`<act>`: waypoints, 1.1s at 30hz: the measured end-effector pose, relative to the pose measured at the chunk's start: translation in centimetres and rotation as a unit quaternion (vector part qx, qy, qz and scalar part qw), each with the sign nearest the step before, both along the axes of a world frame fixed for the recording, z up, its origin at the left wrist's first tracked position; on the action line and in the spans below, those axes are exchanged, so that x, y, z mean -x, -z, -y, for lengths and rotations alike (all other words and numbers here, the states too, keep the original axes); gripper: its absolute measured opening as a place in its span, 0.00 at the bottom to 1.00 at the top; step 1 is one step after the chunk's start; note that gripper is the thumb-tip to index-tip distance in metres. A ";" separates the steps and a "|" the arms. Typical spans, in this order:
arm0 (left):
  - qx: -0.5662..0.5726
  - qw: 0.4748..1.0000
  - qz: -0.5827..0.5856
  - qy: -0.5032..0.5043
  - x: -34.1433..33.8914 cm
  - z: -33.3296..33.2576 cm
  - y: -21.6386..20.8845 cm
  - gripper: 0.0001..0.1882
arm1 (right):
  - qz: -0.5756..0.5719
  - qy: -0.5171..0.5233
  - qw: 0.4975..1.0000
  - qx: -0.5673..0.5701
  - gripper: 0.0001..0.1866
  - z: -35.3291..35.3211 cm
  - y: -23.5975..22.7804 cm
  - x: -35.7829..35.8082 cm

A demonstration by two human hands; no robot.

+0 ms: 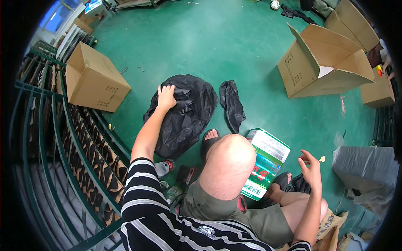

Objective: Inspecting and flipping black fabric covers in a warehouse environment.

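Note:
A large crumpled black plastic bag (190, 108) lies on the floor in front of me. My left hand (166, 97) is on its upper left part, fingers bent and closed on the thin film. To the right of that bag is a smaller black plastic piece (232, 104), apart from both hands. Above the floor at the right, my right hand (310, 169) holds nothing, its fingers loosely apart. Between my legs stands a green and white printed carton (267, 161), its lower left side partly hidden by my raised knee.
An open cardboard box (98, 79) stands left, beside a green metal rack (46, 98). Another open box (310, 62) stands at the far right, near another person's hand. A grey wrapped block (364, 167) is at the right. Bottles (164, 168) lie by my left foot.

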State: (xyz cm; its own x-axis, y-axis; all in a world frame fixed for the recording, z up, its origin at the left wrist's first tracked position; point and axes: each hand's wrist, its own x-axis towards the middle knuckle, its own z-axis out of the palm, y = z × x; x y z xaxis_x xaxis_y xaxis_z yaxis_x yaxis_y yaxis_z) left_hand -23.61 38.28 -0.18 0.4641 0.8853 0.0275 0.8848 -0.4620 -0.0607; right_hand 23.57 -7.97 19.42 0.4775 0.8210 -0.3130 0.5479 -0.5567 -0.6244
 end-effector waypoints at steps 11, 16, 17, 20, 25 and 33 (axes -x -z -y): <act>0.013 0.999 0.015 0.047 1.3 -0.1 0.2 0.46 | 0.044 -0.050 0.998 -0.021 0.19 0.4 0.4 0.7; -0.110 0.971 0.202 -0.064 0.9 2.3 -1.7 0.30 | 0.049 -0.046 0.997 -0.024 0.19 0.4 -0.1 0.9; -0.113 0.961 0.229 -0.108 1.2 3.5 -1.9 0.27 | 0.055 -0.050 0.997 -0.028 0.19 0.3 -0.3 0.9; 0.117 0.699 0.482 -0.515 2.8 5.1 3.0 0.32 | 0.039 -0.039 0.998 -0.007 0.20 -0.1 -0.7 1.4; 0.369 0.505 0.594 -0.507 4.5 3.4 6.0 0.47 | 0.048 -0.060 0.997 -0.013 0.20 0.3 -0.2 1.2; 0.476 0.357 0.726 -0.346 1.6 -1.3 2.3 0.39 | 0.052 -0.054 0.997 -0.025 0.20 0.7 -0.3 1.1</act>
